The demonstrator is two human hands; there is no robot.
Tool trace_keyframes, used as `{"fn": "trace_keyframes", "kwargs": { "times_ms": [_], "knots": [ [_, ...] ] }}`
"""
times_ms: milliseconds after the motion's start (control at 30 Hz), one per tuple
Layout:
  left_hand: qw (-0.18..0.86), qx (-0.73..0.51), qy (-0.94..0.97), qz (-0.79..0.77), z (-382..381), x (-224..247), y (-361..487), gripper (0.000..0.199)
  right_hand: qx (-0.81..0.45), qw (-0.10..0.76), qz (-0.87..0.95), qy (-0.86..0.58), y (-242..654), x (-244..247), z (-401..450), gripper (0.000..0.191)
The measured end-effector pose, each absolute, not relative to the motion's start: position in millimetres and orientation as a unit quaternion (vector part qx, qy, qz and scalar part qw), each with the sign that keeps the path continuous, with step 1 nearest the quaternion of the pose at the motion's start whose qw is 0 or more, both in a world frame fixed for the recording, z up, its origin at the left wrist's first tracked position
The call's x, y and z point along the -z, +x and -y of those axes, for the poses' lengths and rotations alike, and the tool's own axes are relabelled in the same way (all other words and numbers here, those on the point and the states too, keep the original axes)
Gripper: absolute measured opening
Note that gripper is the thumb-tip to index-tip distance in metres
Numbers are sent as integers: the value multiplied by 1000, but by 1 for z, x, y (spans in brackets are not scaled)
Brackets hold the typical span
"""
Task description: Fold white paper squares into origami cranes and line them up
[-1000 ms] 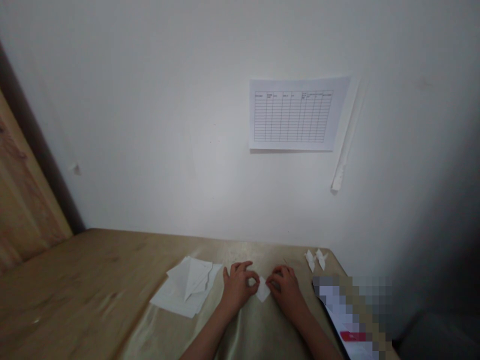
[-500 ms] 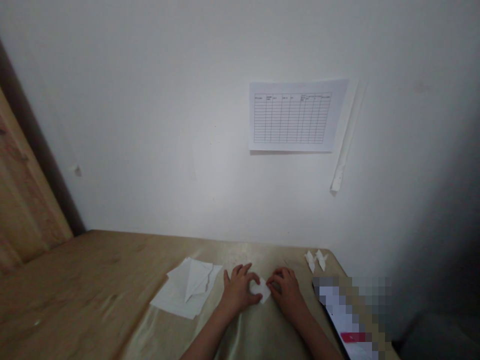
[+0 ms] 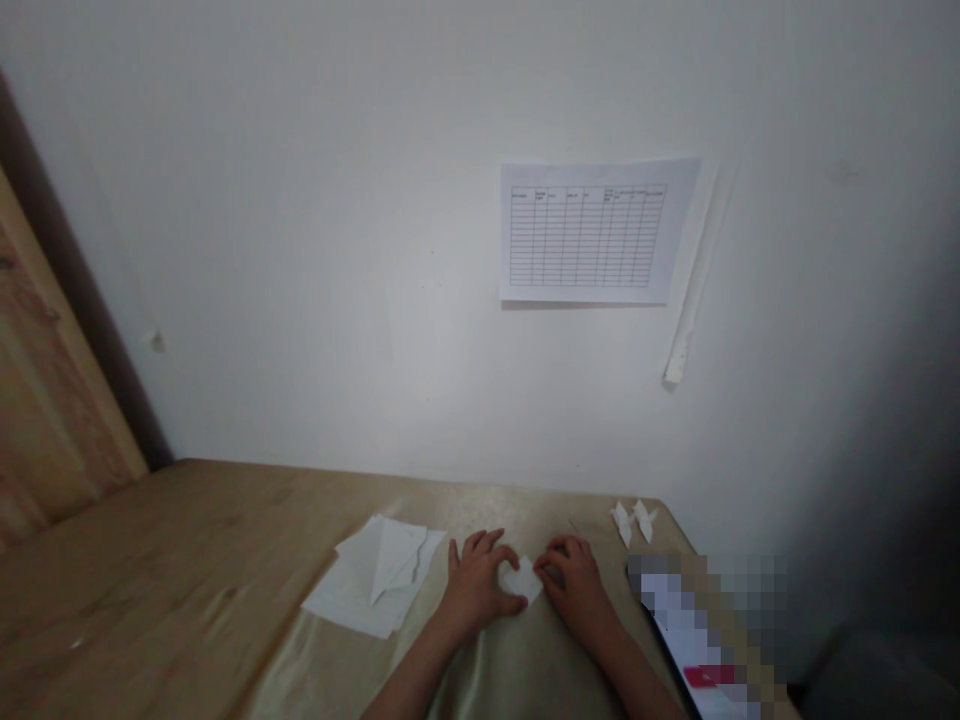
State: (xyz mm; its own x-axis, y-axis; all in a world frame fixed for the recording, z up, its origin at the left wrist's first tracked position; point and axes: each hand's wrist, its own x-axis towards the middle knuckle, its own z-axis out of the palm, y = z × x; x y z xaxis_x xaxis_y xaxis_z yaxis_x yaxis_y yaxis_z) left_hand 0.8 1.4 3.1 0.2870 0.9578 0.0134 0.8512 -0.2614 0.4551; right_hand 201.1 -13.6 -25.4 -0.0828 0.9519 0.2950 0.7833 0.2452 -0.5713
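A small folded square of white paper lies on the table between my two hands, with one corner pointing away from me. My left hand rests at its left side, thumb and index finger curved around that edge, the other fingers spread out on the table. At the right corner, my right hand pinches the paper between thumb and index finger. The fingertips partly cover the paper's edges. Two small folded paper figures stand close together near the table's far right corner.
Left of my hands lies a stack of white paper sheets with a folded piece on top. A dark-edged device, partly blurred out, sits at the right edge of the cloth-covered table. A printed table sheet hangs on the wall.
Hardly anything differs. Both hands keep their places at the paper, and a little more of it shows between them. The whole view has shifted slightly.
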Motion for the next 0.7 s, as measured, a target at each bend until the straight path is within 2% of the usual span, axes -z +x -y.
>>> {"fn": "trace_keyframes", "kwargs": {
  "times_ms": [433,700],
  "knots": [
    [185,-177,782,-568,-9,-1,0,31,-147,312,723,-599,200,19,16,18],
    [184,-175,785,-565,-7,-7,0,32,-150,310,722,-600,202,22,15,18]
  ]
}}
